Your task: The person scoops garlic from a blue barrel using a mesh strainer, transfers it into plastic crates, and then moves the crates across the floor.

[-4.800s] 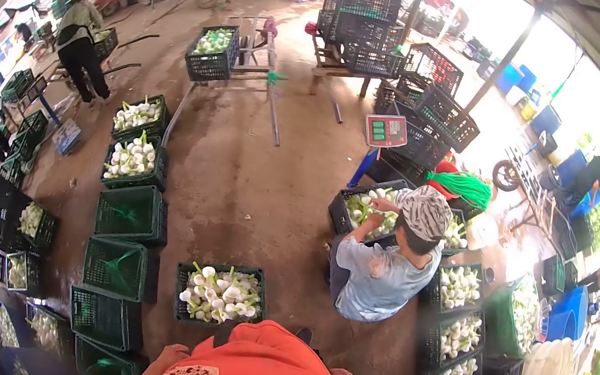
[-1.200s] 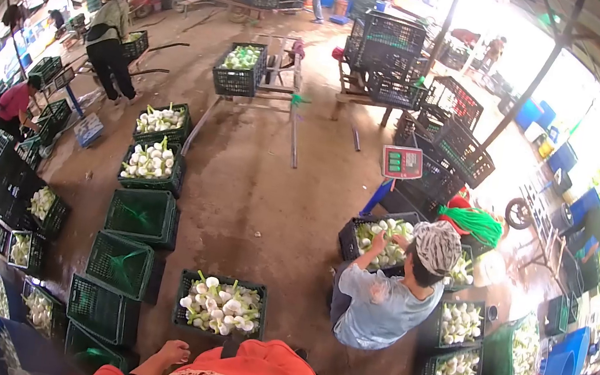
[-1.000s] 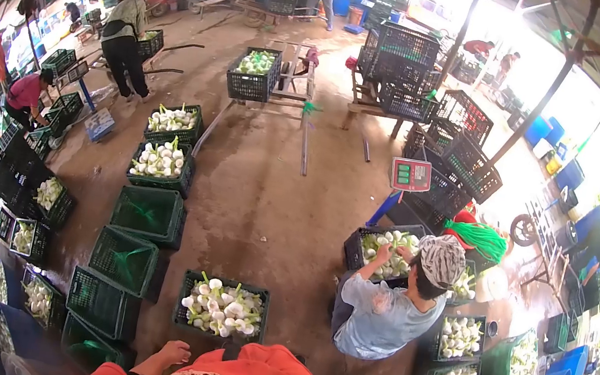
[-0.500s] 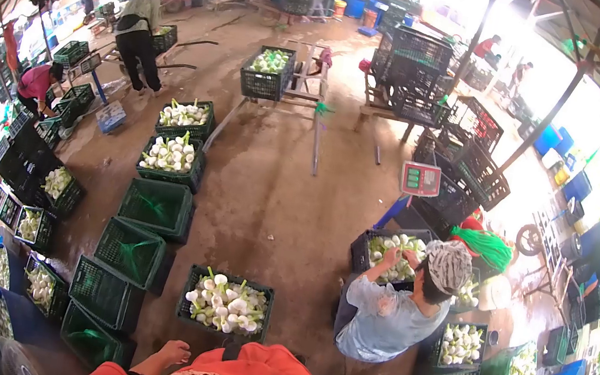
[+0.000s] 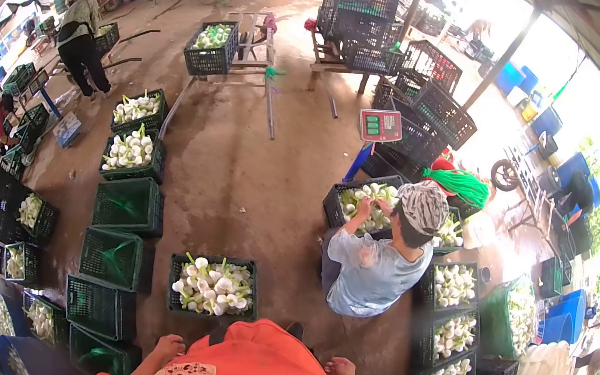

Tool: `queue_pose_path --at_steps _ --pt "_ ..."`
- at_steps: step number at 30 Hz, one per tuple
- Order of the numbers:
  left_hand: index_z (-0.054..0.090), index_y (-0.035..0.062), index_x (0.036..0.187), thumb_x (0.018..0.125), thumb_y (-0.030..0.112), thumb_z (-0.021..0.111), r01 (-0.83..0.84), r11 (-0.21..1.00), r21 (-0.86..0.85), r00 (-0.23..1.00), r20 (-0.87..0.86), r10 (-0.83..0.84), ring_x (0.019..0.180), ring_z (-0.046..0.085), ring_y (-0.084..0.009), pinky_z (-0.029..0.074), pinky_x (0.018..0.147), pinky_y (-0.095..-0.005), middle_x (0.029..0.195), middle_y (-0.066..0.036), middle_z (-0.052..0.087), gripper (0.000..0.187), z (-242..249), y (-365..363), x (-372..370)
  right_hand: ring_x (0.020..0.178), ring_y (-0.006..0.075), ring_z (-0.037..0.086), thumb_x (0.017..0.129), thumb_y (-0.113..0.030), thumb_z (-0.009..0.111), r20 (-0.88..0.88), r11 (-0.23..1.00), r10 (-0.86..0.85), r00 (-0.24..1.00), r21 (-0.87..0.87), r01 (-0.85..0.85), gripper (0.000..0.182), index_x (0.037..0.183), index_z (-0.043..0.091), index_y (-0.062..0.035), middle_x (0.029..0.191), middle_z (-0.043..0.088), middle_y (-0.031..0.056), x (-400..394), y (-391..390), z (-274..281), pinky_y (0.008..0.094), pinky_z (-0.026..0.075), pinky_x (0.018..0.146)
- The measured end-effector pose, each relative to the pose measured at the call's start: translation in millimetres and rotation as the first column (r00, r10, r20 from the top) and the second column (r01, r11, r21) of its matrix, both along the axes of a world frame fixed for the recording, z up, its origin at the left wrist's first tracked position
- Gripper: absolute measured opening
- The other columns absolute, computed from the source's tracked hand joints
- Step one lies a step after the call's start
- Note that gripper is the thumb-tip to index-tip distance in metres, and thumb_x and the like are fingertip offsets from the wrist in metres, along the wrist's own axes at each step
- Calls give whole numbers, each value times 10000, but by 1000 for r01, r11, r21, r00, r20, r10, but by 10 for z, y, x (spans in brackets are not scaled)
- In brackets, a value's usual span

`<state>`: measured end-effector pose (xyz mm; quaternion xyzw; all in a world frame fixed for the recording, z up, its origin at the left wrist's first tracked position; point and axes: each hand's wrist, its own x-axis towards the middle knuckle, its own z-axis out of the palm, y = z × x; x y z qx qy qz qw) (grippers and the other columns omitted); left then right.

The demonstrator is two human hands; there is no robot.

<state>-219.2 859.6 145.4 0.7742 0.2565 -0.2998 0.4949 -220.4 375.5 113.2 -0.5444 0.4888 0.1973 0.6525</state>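
Note:
My left hand (image 5: 169, 348) hangs beside the orange clothing on my front, its fingers loosely curled and nothing visible in it. On the other side, my right hand (image 5: 342, 372) is curled the same way, also without a visible object. Just ahead of me on the floor sits a dark green crate (image 5: 210, 314) heaped with white bulbs with green stems (image 5: 212, 285), which look like fresh garlic. Neither hand touches it. The left hand is nearest to this crate and to a row of green crates (image 5: 95, 310) on the left.
A person (image 5: 377, 265) crouches front right, hands in a crate of bulbs (image 5: 332, 206) near a red scale display (image 5: 380, 126). Filled crates (image 5: 453, 286) line the right. A wooden cart (image 5: 256, 64) and stacked black crates (image 5: 359, 26) stand farther off. Other people work at left.
My view has shifted right, so the scene sits farther left and higher. My right hand shows more fully now. The filled crate ahead stays on the floor.

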Motion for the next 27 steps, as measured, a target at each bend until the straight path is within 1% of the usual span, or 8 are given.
queue_pose_path --at_steps 5,7,10,12,15,19,24,27 --pt "557 -54 1005 701 33 613 -60 998 -27 998 3 60 672 611 -193 495 574 -295 796 -128 608 322 68 -37 13 563 194 581 780 47 429 6 1000 5 1000 -16 -4 194 944 528 17 716 587 129 -35 16 21 288 493 497" --pt "564 -53 995 698 34 615 -40 999 -6 999 5 40 668 609 -191 494 578 -294 795 -124 608 314 89 -45 16 515 175 531 746 75 406 20 998 -63 998 -12 63 179 857 526 2 680 544 113 -42 30 11 259 401 386" --pt "574 -52 971 696 37 617 21 1000 -2 996 83 -21 659 607 -184 493 579 -292 788 -112 608 293 41 -17 2 520 177 538 753 65 412 0 999 -19 1000 -35 19 185 881 533 9 689 551 118 -57 10 -14 261 412 394" --pt "569 -52 978 697 33 617 182 976 116 980 63 -190 656 607 -183 495 580 -294 786 -113 608 298 77 -32 48 545 178 561 769 44 425 -8 999 10 1000 -30 -10 189 917 534 3 718 577 117 -68 -25 -61 271 446 441" --pt "561 -53 989 701 27 616 115 993 8 984 135 -115 655 606 -182 497 577 -294 783 -117 606 305 -219 82 -76 571 176 584 784 18 437 -18 998 50 999 -39 -50 196 950 538 -11 749 605 113 -66 -9 -26 282 478 483" --pt "551 -60 1000 706 16 608 151 989 3 975 163 -149 663 608 -183 501 582 -292 784 -124 606 309 -98 63 -89 574 171 585 785 8 436 -17 998 49 999 -38 -50 197 950 538 -27 749 607 103 -68 21 -33 282 469 473" --pt "547 -69 1002 709 -2 593 4 1000 20 1000 29 -5 689 617 -192 510 603 -295 803 -137 612 304 140 -73 -47 557 166 579 783 20 430 -31 998 43 999 -43 -44 203 955 532 -21 735 600 106 -39 46 1 272 457 452" --pt "548 -67 1003 708 0 593 58 997 54 997 39 -60 690 617 -193 511 609 -298 810 -138 612 307 57 -55 -61 544 164 575 778 36 426 -35 998 36 999 -48 -38 209 951 532 -17 724 594 108 -29 48 32 263 449 437"
